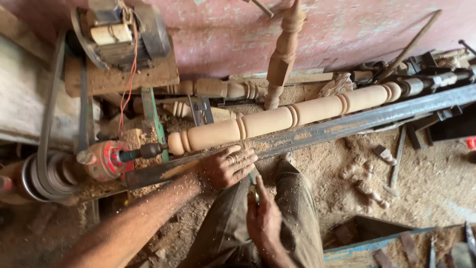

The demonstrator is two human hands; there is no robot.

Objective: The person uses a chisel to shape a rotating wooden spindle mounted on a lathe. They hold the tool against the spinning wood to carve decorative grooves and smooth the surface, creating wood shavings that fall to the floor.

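The long turned wooden spindle lies across the lathe, held between the red headstock at my left and the metal centre at the far right, just behind the steel rail. My left hand rests on this rail, fingers bent and pressed down near the spindle's left part. My right hand is lower, above my knees, its grip closed around the handle of a chisel which points up under the left hand. Sawdust covers the floor.
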